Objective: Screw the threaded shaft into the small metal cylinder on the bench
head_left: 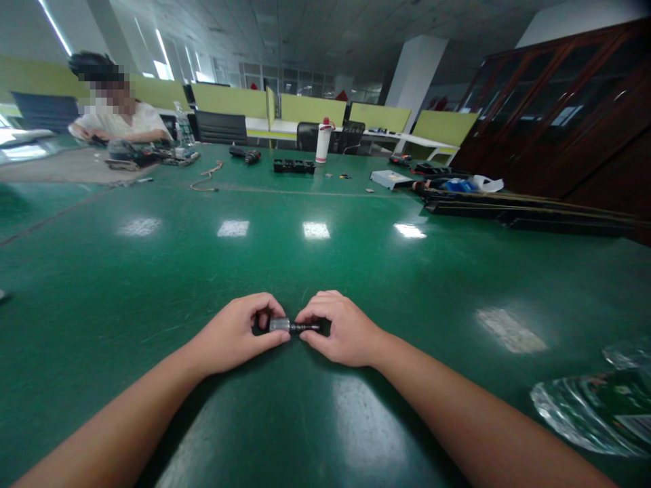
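Note:
A small cylindrical metal part with a thin dark shaft [281, 325] lies crosswise between my hands, low over the green table [305, 264] or resting on it; I cannot tell which. Its thick silvery end is pinched between the thumb and fingers of my left hand [244, 332]. From the other side, my right hand [343, 329] closes its thumb and fingertips around the ribbed, narrower shaft end. Exactly what kind of part it is remains too small to make out.
Clear plastic bottles [595, 410] lie at the right edge. Toward the back stand a white bottle with a red cap [323, 141] and a black rectangular part [293, 166]. Long dark strips [508, 207] lie at right. A person [122, 122] sits at far left.

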A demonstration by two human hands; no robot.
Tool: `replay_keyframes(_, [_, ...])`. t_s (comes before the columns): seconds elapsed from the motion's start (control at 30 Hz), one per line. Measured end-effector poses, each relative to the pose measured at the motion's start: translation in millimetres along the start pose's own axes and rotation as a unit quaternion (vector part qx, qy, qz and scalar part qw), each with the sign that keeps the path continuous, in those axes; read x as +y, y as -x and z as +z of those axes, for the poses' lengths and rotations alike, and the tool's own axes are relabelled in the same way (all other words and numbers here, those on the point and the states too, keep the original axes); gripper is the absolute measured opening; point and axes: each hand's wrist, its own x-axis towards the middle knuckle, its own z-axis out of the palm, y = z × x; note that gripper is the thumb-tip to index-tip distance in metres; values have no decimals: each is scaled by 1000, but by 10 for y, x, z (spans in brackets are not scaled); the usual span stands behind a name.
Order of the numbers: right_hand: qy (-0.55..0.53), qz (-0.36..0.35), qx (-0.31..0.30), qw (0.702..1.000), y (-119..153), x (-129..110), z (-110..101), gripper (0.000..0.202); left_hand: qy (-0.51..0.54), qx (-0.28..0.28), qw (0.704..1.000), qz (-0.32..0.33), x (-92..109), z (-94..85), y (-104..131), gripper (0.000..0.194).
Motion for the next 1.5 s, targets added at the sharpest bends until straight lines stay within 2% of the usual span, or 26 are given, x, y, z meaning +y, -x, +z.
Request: replay_keyframes(1.5, [-2, 5, 2, 1000, -15, -11, -12, 11, -9, 4, 1000, -14, 34, 4, 20, 25])
